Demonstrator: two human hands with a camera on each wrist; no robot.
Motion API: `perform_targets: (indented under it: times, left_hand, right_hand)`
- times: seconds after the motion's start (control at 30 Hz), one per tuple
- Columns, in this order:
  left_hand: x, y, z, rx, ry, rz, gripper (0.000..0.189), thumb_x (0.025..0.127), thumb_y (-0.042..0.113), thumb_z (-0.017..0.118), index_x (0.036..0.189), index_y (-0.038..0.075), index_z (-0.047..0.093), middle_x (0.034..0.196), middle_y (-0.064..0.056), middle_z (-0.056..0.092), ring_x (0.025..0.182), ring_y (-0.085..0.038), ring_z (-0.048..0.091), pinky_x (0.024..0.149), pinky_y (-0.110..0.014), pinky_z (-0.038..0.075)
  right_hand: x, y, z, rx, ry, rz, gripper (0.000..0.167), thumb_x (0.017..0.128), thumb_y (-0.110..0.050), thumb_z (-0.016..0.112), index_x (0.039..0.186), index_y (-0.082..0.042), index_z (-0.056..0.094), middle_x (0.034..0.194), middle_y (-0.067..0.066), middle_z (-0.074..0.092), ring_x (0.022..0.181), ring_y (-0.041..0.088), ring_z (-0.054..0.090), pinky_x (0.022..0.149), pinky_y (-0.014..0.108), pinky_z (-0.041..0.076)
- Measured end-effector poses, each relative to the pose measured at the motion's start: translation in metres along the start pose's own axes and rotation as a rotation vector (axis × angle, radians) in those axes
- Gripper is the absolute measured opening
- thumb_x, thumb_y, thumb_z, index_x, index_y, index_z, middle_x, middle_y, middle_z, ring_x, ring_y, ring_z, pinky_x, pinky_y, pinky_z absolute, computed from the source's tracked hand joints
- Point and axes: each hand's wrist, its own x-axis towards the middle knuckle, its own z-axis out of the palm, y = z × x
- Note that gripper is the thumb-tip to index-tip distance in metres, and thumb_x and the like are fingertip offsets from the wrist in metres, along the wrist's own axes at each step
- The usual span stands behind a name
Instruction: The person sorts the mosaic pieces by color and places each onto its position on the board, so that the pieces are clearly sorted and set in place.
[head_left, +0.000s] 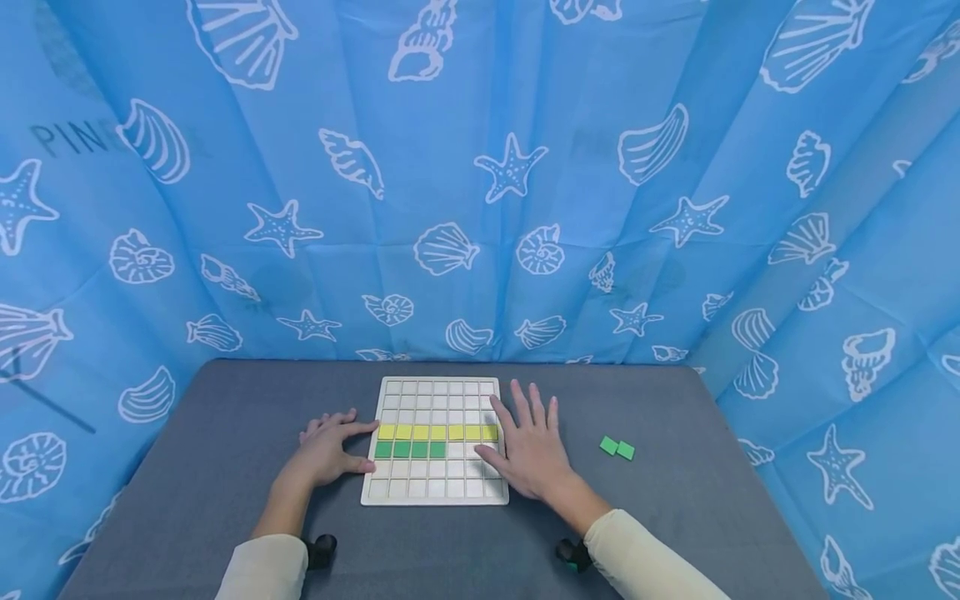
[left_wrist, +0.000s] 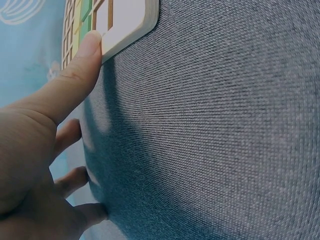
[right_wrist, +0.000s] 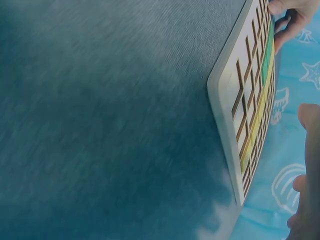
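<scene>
A white grid board (head_left: 420,487) lies in the middle of the grey table. One full row holds yellow tiles (head_left: 437,432), and several green tiles (head_left: 410,449) fill part of the row below. My left hand (head_left: 330,446) rests on the table with its thumb (left_wrist: 82,55) and forefinger touching the board's left edge (left_wrist: 131,27). My right hand (head_left: 528,446) lies flat with straight fingers over the board's right edge and holds nothing. Two loose green tiles (head_left: 617,448) lie on the table to the right of that hand. The right wrist view shows the board (right_wrist: 235,110) edge-on and my left hand (right_wrist: 290,17) beyond it.
A grey cloth covers the table (head_left: 210,467), with bare cloth on both sides of the board. A blue curtain printed with shells and starfish (head_left: 480,183) hangs close behind and around the table. Small black wrist mounts (head_left: 322,550) sit near the front edge.
</scene>
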Motion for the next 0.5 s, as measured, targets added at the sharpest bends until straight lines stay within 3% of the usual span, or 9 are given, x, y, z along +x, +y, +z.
perform_targets:
  times: [0.5]
  left_hand:
    - [0.000,0.001,0.000,0.008,-0.012,-0.021,0.079,0.076,0.043,0.087,0.147,0.028,0.057,0.165,-0.022,0.033,0.150,-0.060,0.015,0.113,-0.082,0.013]
  right_hand:
    - [-0.013,0.038,-0.010,-0.004,0.020,0.092,0.084,0.095,-0.067,0.054,0.161,-0.020,0.034,0.171,0.019,0.017,0.158,0.048,0.011,0.121,0.075,0.009]
